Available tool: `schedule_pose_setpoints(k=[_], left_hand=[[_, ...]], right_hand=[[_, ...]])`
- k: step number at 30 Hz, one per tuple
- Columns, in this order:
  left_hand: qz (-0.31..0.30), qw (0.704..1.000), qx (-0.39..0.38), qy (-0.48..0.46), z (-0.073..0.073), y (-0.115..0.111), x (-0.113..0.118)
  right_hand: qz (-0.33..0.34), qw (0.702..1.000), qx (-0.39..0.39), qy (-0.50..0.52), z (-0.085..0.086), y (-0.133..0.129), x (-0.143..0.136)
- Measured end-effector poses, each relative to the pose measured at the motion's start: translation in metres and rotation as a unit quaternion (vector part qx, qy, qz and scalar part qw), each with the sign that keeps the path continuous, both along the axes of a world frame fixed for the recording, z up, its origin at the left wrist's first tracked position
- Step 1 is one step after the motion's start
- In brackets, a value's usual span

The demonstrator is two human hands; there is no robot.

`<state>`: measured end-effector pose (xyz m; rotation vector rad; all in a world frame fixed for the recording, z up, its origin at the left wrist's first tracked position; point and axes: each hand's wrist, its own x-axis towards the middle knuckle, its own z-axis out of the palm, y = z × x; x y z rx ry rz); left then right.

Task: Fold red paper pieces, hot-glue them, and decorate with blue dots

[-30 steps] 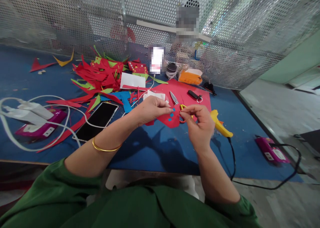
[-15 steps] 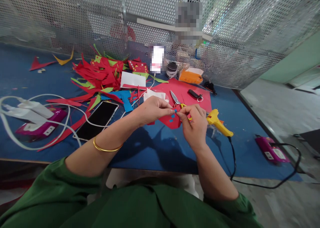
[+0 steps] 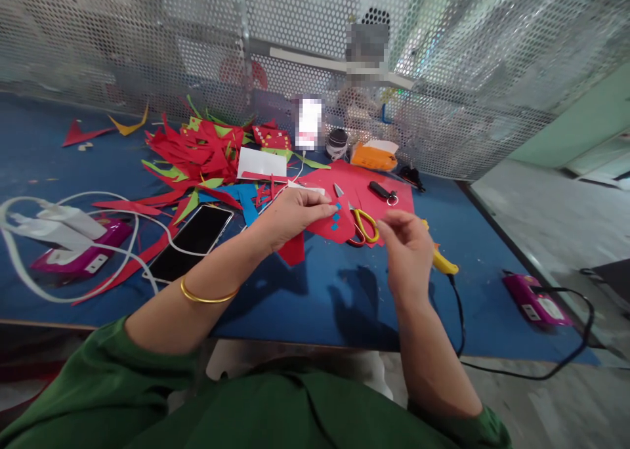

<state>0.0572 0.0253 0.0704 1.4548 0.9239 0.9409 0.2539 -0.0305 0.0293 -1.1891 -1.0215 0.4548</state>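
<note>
My left hand pinches a red cut-out piece that carries several small blue diamonds near its upper part. To the right of the piece, apart from it, my right hand is raised with its thumb and forefinger curled towards each other; whether anything tiny sits between the fingertips is too small to tell. Scissors with yellow handles lie between the two hands, on a red sheet. A yellow glue gun rests just right of my right hand, partly hidden by it.
Red and green scraps are heaped at the back left, near blue scraps. A dark phone, white cables and a purple power strip lie left. Behind stand a lit phone, thread spool and orange pack.
My right hand has moved away from the red piece to the right, uncovering the scissors' handles. My left hand still holds the piece, which is now turned slightly and shows more of itself.
</note>
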Motion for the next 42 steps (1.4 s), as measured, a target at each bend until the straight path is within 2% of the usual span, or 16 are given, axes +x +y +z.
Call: schedule_pose_setpoints(k=[3,5,10,14,19,24,29,32,38,42], left_hand=[[0.002,1.000,-0.015,-0.024,-0.001,-0.002,0.002],[-0.001,0.999,-0.033,-0.036,0.000,-0.004,0.003],[-0.015,1.000,-0.026,-0.004,0.002,-0.009,0.006],[-0.025,0.999,0.022,0.043,0.004,-0.011,0.008],[-0.008,0.995,0.054,0.080,0.006,-0.014,0.011],[0.008,0.996,0.051,0.075,0.006,-0.013,0.012],[0.018,0.997,0.037,0.069,0.002,-0.011,0.010],[0.018,0.997,0.031,0.069,0.001,-0.010,0.010],[0.009,0.997,0.037,0.072,0.003,-0.012,0.011],[-0.046,0.996,-0.025,0.072,0.005,-0.012,0.009]], right_hand=[[0.096,0.989,-0.070,0.086,-0.001,0.002,-0.011],[0.122,0.979,-0.100,0.132,0.003,0.003,-0.022],[0.115,0.973,-0.106,0.171,0.010,0.006,-0.042],[0.101,0.979,-0.076,0.159,0.008,0.006,-0.045],[0.107,0.980,-0.071,0.153,0.005,0.005,-0.045],[0.119,0.974,-0.077,0.177,0.002,0.001,-0.042],[0.166,0.956,-0.096,0.222,0.004,-0.005,-0.039],[0.158,0.950,-0.116,0.242,0.006,-0.006,-0.039],[0.138,0.965,-0.117,0.188,0.004,-0.002,-0.041],[0.114,0.974,-0.093,0.174,0.003,-0.001,-0.040]])
